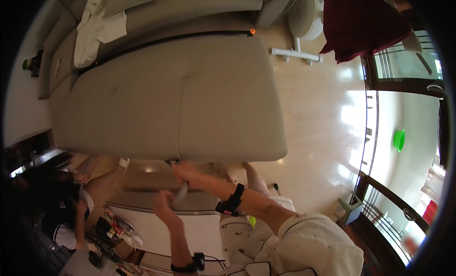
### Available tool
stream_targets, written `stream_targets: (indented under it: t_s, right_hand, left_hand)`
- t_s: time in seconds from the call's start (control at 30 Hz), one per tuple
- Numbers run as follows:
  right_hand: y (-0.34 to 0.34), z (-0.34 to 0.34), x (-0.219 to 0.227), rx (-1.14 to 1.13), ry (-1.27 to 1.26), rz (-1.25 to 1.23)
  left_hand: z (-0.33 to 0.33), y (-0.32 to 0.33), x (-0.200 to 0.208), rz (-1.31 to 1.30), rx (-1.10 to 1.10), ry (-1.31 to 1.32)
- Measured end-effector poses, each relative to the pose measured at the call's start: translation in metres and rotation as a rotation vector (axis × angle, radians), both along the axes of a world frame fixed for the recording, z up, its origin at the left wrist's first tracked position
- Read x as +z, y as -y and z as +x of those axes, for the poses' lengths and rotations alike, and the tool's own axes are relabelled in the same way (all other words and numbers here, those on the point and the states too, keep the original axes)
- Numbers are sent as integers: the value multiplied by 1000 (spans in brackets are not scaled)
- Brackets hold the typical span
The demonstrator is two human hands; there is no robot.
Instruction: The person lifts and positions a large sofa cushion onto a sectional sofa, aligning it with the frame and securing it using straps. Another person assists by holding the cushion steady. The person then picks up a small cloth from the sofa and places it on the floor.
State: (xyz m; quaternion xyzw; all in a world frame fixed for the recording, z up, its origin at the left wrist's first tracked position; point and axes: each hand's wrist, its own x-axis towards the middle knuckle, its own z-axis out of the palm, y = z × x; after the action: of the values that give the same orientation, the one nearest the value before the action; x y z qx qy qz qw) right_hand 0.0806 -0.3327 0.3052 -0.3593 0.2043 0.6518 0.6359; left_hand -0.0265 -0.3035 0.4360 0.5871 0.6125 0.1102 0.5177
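Observation:
My right hand [186, 174] is closed round a slim tool whose dark end shows at the near edge of a large grey-beige upholstered cushion [228, 95]. A curved pale grey strip [181, 193], smeared by motion, hangs below that hand, towards my left. I cannot make out what kind of thing it is. My left hand [164, 201] is lower and to the left, beside the strip. Motion smears its fingers, so its grip is hidden. The cushion's seam runs down to the edge near my right hand.
A seated person [66, 204] is at the left, beside a low white table [194, 233] and several small items. A grey sofa [223, 3] stands behind the cushion. At the right are a white stand [297, 54], dark red cloth [363, 26] and glass doors [403, 67].

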Motion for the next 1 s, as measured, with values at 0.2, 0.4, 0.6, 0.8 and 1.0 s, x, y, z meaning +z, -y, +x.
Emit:
stream_targets:
  t_s: [0.2,0.4,0.6,0.8,1.0]
  right_hand:
    - [-14,-29,30,282,264,-156]
    - [-32,-67,-13,181,564,-283]
    - [-28,-73,-36,315,808,-362]
    - [2,-103,-17,254,589,-223]
    - [173,-136,-142,-1,459,-223]
  left_hand:
    - [11,-126,-88,-1019,-124,102]
    - [-6,-121,-170,-1000,-256,-28]
    - [-11,-119,-209,-1148,-126,132]
    - [-40,-113,-212,-1299,379,421]
    - [1,-88,-160,-1129,272,324]
